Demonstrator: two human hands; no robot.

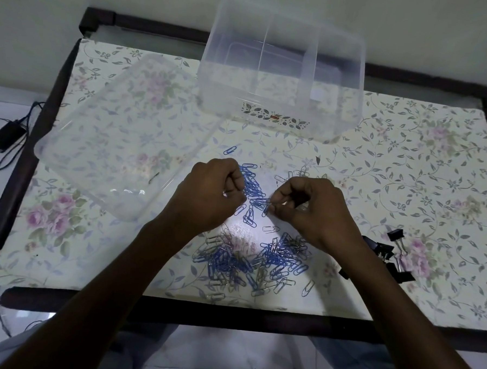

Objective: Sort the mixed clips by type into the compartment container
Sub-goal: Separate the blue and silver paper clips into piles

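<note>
Near desk edge, mixed paper-clip pile. Left hand grip pinches blue clip chain; right hand grip pinches its end. Clear compartment container far.

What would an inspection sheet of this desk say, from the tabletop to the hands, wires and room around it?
Surface: floral-patterned tabletop in a dark frame.
Job's things: clear plastic compartment container, no clips seen inside; mixed blue and silver wire paper clips; black binder clips.
Clutter: clear plastic lid lying flat, left of the container.
Grippers: left hand holds a bunch of blue paper clips; right hand pinches a clip at that bunch.
Cables: black wires and adapter on the floor, left.
Surroundings: pale wall, tiled floor.
</note>
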